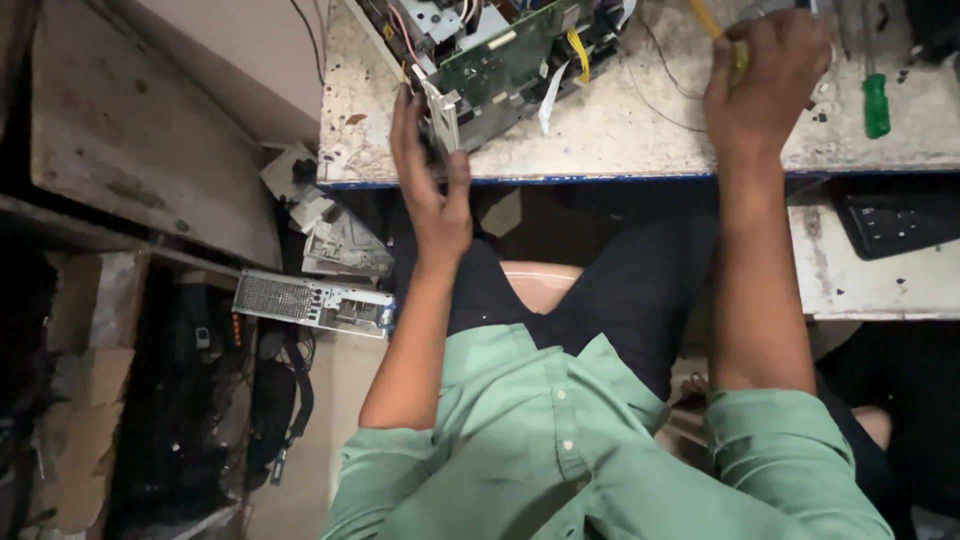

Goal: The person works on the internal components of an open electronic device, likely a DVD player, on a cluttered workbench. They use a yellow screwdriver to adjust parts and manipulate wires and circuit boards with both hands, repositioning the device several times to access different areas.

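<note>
A dismantled metal chassis with a green circuit board (505,60) lies on the worn white workbench (620,135), near its front left edge. My left hand (428,175) grips the chassis's near corner, fingers and thumb wrapped on the metal frame. My right hand (762,80) is closed around a yellow-handled tool (722,35), held above the bench to the right of the board. Thin wires trail between the board and that hand. My green shirt and dark trousers fill the lower view.
A green-handled screwdriver (876,105) lies at the bench's right. A dark keyboard (890,222) sits on a lower shelf at the right. Scrap metal panels and casings (315,300) lie on the floor at left, beside a wooden shelf (130,150) and cables.
</note>
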A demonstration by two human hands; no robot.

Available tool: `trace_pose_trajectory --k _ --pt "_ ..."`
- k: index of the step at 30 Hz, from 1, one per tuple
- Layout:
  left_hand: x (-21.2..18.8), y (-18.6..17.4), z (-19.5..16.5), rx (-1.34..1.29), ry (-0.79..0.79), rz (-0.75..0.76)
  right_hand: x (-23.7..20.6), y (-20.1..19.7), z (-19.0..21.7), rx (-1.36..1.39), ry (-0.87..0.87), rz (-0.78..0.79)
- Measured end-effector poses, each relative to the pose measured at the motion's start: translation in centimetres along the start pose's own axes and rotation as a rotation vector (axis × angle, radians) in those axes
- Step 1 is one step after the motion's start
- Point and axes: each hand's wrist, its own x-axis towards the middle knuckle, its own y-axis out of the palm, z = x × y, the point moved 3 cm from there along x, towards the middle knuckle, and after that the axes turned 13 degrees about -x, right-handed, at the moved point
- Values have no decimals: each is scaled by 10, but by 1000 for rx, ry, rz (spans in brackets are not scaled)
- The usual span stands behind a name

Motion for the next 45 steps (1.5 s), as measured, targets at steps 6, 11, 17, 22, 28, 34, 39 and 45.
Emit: trace_pose_trajectory --k 6,11,17,22,28,34,39,45 --pt "51 -14 26 -40 43 -224 8 -6 53 679 8 -2" --pt "74 -13 36 -8 53 -251 13 14 116 1149 270 58" --pt "67 -9 22 64 139 -200 13 16 125 1512 526 189" --pt "70 -8 21 89 173 -182 20 13 128 1664 607 203" --pt "73 -5 21 77 191 -180 18 16 155 1410 640 188" --pt "75 -3 22 69 191 -140 21 -4 148 897 368 -83" --pt "76 -2 21 97 204 -149 41 -27 139 662 -5 -246" --pt "76 -2 14 80 193 -148 52 -35 136 437 -202 -177"
